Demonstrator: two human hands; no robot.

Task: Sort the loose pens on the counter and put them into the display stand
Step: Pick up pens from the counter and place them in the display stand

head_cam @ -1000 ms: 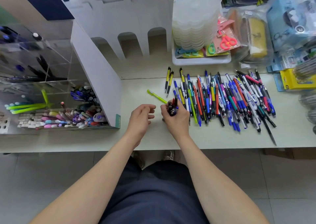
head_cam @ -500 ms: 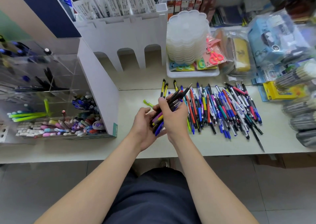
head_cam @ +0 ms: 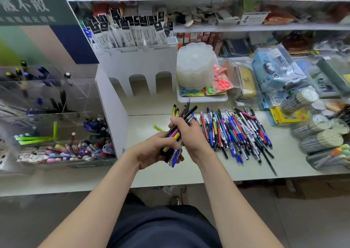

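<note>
A bundle of pens (head_cam: 186,111) is gripped between both hands above the pale counter (head_cam: 189,170), tips pointing up and away. My right hand (head_cam: 191,134) wraps the upper part of the bundle; my left hand (head_cam: 155,150) curls round its lower ends from beneath. A spread of loose pens (head_cam: 236,132), blue, red, black and green, lies on the counter to the right of my hands. A single lime pen (head_cam: 158,128) lies on the counter behind my left hand. The clear display stand (head_cam: 56,118) stands at the left, holding pens and erasers.
A white cardboard divider (head_cam: 113,113) separates the stand from the counter. Behind it a white rack (head_cam: 138,62) holds packaged refills. A white tray (head_cam: 202,98) with stacked plastic lids and scissors sits at the back. Bundled pencils (head_cam: 320,139) lie at the right edge.
My right hand lifted the pen bundle off the counter. My left hand then closed round its lower end. The camera tilted up, showing more of the shelves.
</note>
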